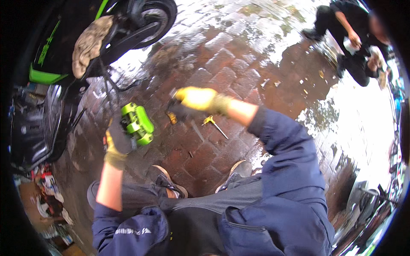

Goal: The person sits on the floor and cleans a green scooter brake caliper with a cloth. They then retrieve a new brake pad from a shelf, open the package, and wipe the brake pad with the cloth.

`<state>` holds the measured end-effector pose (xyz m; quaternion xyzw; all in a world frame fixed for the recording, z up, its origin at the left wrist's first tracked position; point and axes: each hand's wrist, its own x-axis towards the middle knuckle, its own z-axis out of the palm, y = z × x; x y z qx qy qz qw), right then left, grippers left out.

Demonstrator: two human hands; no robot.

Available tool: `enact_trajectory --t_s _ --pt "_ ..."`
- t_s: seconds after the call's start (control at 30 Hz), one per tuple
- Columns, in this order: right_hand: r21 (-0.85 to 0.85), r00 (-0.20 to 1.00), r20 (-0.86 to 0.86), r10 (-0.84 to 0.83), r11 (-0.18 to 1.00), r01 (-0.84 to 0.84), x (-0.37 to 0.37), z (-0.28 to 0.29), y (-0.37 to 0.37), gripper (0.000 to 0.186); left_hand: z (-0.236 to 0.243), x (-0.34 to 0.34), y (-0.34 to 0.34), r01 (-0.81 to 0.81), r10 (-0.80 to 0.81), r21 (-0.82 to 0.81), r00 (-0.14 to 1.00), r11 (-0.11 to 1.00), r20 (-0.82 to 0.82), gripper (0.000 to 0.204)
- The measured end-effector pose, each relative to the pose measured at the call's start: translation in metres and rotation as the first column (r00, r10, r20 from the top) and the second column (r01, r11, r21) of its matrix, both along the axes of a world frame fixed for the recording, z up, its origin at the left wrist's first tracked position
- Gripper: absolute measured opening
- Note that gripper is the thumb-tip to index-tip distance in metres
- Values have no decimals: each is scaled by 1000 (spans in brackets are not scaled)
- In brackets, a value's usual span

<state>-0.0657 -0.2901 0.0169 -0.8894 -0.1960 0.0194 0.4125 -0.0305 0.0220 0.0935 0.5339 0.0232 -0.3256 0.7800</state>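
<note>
Presently, item by item, as seen from my own head looking down.

1. Left hand [116, 143]: gloved in black and yellow, fingers clenched around a bright green brake caliper [137, 123]. I hold it raised above the wet brick paving [239, 55], well clear of the ground, seemingly so that its open face turns toward me. Body blocky, ribbed, glossy painted metal with rounded lobes.

2. Right hand [197, 101]: same glove, yellow back, dark palm. Fingers closed on something small and dark; what it is I cannot tell. It hovers near the caliper, at about the same height.

3. T-handle wrench [214, 125]: yellow grip, thin steel shaft, lying flat on the bricks just below my right hand, within reach.

4. Small yellowish part [171, 117]: on the bricks between my hands; too small to identify.

5. Motorcycle [60, 47]: black with green panels, rear tyre at the upper edge, standing to my left. A mottled beige rag [89, 45] is draped over it. Black hoses hang from it toward the caliper.

6. Paving: reddish bricks, rough, shining with water.

7. My shoes [171, 183]: planted on the bricks as I crouch, blue sleeves pushed up.

8. Another person [350, 38]: dark clothes, crouched well apart at upper right.
</note>
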Motion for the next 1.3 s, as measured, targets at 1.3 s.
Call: enact_trajectory --t_s 1.3 --pt "326 749 -657 90 929 174 1 29 171 70 -4 0 42 -302 -114 667 856 681 504 70"
